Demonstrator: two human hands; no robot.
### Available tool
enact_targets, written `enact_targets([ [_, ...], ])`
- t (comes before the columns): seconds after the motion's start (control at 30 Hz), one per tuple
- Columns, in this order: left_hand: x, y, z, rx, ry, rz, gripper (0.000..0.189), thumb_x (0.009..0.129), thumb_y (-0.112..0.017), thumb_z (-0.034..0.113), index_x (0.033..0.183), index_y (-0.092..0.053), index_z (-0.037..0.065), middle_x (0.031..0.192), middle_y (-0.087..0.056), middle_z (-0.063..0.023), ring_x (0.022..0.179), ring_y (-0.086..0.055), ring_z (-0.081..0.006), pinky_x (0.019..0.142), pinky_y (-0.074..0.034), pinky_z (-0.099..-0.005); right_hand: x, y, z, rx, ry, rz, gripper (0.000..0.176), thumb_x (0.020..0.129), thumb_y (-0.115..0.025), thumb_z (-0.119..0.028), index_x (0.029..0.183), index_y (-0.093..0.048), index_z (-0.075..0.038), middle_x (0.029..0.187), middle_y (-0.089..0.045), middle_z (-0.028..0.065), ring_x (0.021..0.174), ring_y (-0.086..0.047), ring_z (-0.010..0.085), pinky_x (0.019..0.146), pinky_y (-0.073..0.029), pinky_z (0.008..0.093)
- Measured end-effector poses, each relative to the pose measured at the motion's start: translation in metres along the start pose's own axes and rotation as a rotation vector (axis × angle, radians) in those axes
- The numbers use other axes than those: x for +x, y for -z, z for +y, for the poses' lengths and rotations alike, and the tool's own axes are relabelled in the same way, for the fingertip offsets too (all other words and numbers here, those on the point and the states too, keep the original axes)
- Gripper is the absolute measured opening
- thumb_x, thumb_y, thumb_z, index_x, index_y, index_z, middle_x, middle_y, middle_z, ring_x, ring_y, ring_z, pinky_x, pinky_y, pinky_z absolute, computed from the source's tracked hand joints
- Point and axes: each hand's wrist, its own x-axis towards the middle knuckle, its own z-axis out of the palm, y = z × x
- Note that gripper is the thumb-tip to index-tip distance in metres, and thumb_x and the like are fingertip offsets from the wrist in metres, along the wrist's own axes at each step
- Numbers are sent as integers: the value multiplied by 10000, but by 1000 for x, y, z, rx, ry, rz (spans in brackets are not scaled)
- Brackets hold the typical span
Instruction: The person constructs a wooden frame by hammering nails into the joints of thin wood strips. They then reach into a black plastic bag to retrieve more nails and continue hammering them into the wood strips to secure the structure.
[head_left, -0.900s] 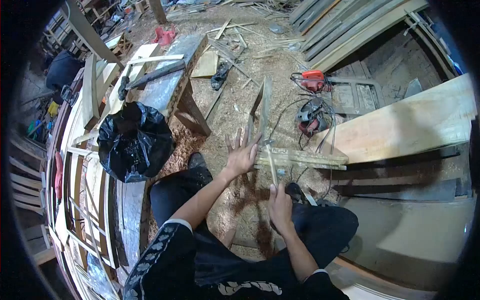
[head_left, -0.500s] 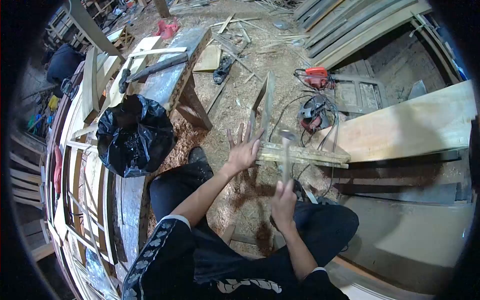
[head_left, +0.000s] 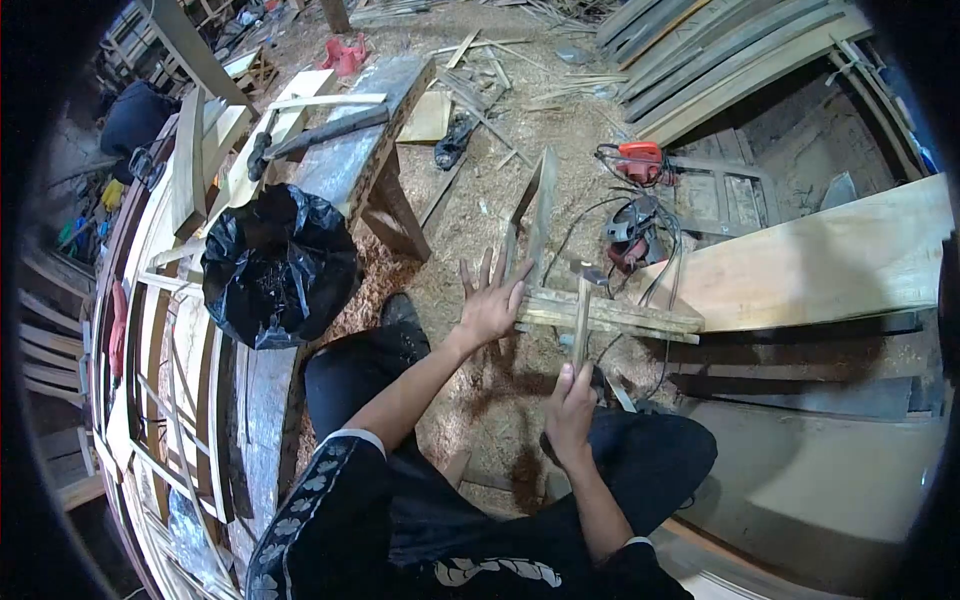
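Bag of black plastic [head_left: 285, 270], open-topped, stood left of the left hand [head_left: 490, 308], its fingers spread apart at one end of pale, narrow wooden battens [head_left: 645, 317]; the right hand [head_left: 571, 411] gripped a wooden-handled metal hammer [head_left: 582, 322].

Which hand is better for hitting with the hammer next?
Probably the right hand: it grips the hammer by the handle, head raised upward. The left hand is spread open beside the wooden strips, holding no tool.
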Motion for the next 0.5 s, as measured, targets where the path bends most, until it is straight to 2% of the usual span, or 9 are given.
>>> enact_targets([
  [0.07,0,5,5,-12,-22,-4,510,1071,-267,379,1574,-304,304,1652,-163,-182,1526,-104,-380,1144,153,-645,0,-5,14,-134,-57,-139,387,1064,-405,-337,1040,-499,37,701,-608,308,701,-612,525,582,-454,582],
  [0.1,0,1,4,-21,-12,-28,509,1072,-257,376,1575,-299,309,1652,-161,-182,1525,-103,-386,1146,144,-649,2,-8,15,-208,19,-159,381,1063,-409,-331,1028,-506,36,698,-607,307,694,-615,521,571,-450,578],
  [0.23,-1,-5,-2,42,-36,76,506,1076,-259,357,1576,-298,298,1651,-169,-174,1512,-135,-395,1143,121,-662,1,0,1,4,2,1,411,1067,-403,-359,1052,-513,37,683,-612,300,686,-613,523,572,-460,580],
  [0.37,0,4,6,-2,38,-114,513,1078,-227,374,1585,-267,306,1667,-111,-161,1534,-55,-389,1140,168,-643,2,-8,23,-170,5,-183,406,1066,-418,-341,1065,-505,56,670,-608,295,668,-613,512,550,-451,556],
  [0.4,2,3,5,4,35,-102,513,1078,-227,374,1585,-267,306,1667,-111,-161,1534,-55,-389,1140,168,-643,2,-4,16,-166,17,-176,406,1066,-418,-341,1065,-505,56,670,-608,295,668,-613,512,550,-451,556],
  [0.47,-1,-8,-1,74,-36,114,496,1067,-291,373,1552,-344,285,1647,-197,-156,1514,-173,-366,1148,92,-681,0,7,-2,-41,-49,-104,408,1068,-416,-338,1071,-512,59,686,-617,299,681,-613,520,569,-474,565],
  [0.5,1,3,2,6,21,-77,518,1080,-207,384,1591,-243,309,1663,-113,-178,1537,-31,-386,1130,200,-635,-1,5,-2,-18,2,0,396,1066,-421,-329,1079,-511,56,695,-621,302,686,-611,528,582,-477,578],
])
